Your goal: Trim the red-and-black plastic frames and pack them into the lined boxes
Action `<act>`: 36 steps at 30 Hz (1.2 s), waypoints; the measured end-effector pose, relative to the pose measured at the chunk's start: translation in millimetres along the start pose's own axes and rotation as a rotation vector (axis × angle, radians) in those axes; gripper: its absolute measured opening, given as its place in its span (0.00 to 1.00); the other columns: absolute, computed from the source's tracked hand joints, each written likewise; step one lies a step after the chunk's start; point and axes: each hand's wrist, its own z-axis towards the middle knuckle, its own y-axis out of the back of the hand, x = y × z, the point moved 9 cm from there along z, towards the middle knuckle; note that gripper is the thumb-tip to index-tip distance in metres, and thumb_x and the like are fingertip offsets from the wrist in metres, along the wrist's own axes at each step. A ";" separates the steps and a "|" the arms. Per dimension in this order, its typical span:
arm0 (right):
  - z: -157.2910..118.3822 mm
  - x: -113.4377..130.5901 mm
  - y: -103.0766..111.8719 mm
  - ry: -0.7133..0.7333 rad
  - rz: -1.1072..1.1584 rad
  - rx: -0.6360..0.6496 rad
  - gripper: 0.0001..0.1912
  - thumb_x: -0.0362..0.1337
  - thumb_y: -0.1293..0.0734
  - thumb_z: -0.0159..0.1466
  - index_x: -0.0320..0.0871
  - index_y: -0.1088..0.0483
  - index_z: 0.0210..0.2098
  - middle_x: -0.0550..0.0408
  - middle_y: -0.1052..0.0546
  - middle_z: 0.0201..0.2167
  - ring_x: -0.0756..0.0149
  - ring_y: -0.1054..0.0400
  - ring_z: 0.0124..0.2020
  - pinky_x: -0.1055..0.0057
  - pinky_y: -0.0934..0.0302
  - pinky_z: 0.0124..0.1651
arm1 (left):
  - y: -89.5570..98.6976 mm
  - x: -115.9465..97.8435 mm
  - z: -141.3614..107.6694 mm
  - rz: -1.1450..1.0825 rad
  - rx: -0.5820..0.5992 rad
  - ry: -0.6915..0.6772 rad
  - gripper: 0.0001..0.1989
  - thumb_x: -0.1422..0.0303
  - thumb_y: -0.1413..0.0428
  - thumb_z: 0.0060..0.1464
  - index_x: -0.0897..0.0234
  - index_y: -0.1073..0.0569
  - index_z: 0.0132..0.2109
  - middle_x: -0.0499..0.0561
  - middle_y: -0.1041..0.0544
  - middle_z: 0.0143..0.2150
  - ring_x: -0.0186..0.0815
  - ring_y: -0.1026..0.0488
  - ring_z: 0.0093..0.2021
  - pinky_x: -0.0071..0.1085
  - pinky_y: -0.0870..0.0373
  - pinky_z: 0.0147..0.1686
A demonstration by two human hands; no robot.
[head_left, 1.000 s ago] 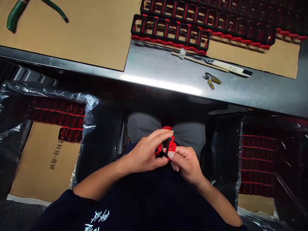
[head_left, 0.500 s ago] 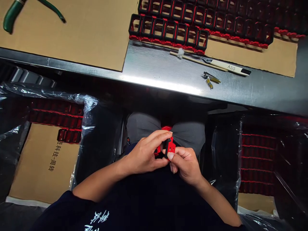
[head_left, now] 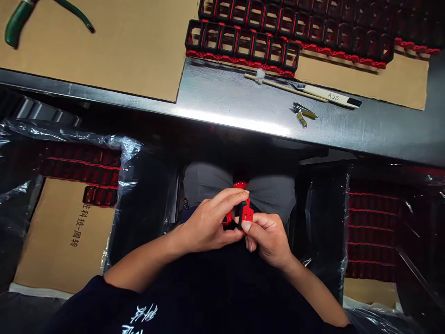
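Note:
Above my lap, a small red-and-black plastic part (head_left: 247, 215) is held between both hands. My left hand (head_left: 212, 221) grips its upper end with the fingertips, the thumb lower down. My right hand (head_left: 269, 236) pinches the lower right edge between thumb and fingers. The red side with small square holes faces up and right; the black side is toward my left palm. Some red and black shows inside my left hand too, and I cannot tell whether it belongs to the same part.
On the metal table (head_left: 222, 106) lie rows of red-and-black frames (head_left: 243, 44), a wooden stick (head_left: 278, 85), a white knife marked A55 (head_left: 332, 96), nail clippers (head_left: 304, 114) and green-handled pliers (head_left: 16, 25). Plastic-lined boxes with similar parts (head_left: 99, 195) flank my legs.
My hands and the plastic part are nearly still. The whole view has shifted very slightly.

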 end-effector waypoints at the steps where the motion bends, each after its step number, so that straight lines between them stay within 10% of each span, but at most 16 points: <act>1: -0.1 -0.3 0.1 0.000 0.008 -0.001 0.18 0.50 0.30 0.62 0.43 0.21 0.25 0.62 0.34 0.10 0.73 0.42 0.12 0.74 0.46 0.21 | -0.3 -0.4 0.1 0.004 0.002 -0.002 0.35 0.73 0.37 0.52 0.61 0.38 0.65 0.64 0.25 0.60 0.46 0.22 0.55 0.37 0.17 0.45; 36: -0.8 0.4 -0.7 0.057 0.044 0.004 0.13 0.43 0.30 0.64 0.43 0.20 0.27 0.62 0.31 0.10 0.75 0.39 0.12 0.77 0.43 0.22 | 3.8 -3.7 -0.9 0.026 -0.028 -0.043 0.31 0.70 0.36 0.53 0.65 0.36 0.62 0.65 0.24 0.57 0.46 0.20 0.53 0.34 0.16 0.42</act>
